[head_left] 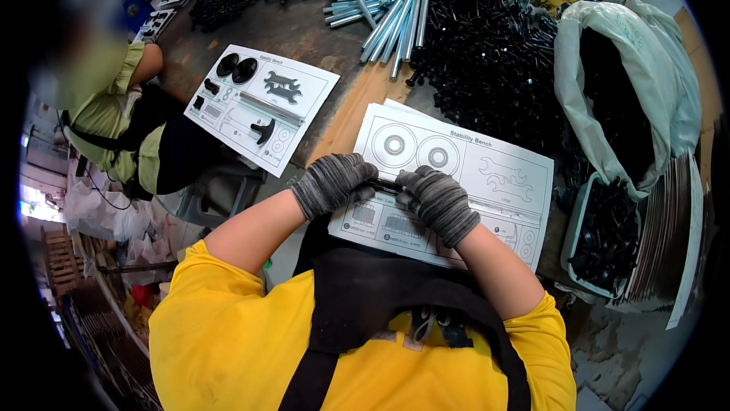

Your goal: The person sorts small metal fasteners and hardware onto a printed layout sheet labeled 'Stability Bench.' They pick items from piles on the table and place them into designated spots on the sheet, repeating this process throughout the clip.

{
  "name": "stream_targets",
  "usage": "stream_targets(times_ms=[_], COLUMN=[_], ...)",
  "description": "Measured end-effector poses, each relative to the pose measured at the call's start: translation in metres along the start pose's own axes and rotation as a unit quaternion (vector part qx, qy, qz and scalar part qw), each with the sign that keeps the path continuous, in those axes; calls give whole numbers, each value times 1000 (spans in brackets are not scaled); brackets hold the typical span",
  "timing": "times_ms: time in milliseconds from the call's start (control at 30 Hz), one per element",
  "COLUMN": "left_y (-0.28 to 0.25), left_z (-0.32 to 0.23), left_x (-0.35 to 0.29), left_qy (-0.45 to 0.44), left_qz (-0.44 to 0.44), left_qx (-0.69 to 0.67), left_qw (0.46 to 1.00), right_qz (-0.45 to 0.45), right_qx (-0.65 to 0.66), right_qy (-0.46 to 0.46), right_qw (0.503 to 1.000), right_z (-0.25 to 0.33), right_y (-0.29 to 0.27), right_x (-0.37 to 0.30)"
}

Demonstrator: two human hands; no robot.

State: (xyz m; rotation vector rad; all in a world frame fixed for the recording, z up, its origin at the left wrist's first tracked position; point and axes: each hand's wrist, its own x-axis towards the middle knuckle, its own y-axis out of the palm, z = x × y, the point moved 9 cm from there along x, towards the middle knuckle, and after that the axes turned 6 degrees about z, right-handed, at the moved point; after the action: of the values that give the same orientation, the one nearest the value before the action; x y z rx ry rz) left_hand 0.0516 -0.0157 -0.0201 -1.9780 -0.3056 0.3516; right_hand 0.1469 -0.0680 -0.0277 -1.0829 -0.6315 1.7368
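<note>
My left hand (333, 183) and my right hand (439, 202), both in grey knit gloves, meet over a stack of printed sheets (509, 149) at the table's near edge. Between their closed fingertips is a small dark, narrow piece (386, 184), possibly a bolt; the fingers cover most of it. The top sheet bears line drawings of discs, wrenches and small hardware. To the left lies another printed sheet (262, 69) with real parts on it: two black discs (236, 68), two open-ended wrenches (283, 86), a metal tube (271, 109) and a black T-shaped knob (263, 132).
Silvery metal tubes (395, 27) lie heaped at the far side, beside a wide pile of black bolts (487, 61). On the right are an open white sack (677, 69), a bin of black parts (604, 244) and stacked cardboard (677, 236). Another person (114, 107) sits at left.
</note>
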Motion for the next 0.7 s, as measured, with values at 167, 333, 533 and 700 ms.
stream_targets(times_ms=[167,333,533,700], left_y=[-1,-19,22,22], left_z=[0,9,69,45], left_x=[1,-9,-30,2], left_qy=[16,-12,-155,-119], left_qz=[-1,-99,-174,-139], left_qx=[-2,-78,-385,-471], left_qw=[1000,992,893,863], right_qz=[-28,-173,-387,-259], right_qx=[-5,119,-89,-109], right_qy=[-12,-64,147,320], right_qw=[1000,976,906,905], right_z=[2,-26,-127,-183], right_y=[-2,-17,-73,-46], right_x=[-4,-23,-115,-149])
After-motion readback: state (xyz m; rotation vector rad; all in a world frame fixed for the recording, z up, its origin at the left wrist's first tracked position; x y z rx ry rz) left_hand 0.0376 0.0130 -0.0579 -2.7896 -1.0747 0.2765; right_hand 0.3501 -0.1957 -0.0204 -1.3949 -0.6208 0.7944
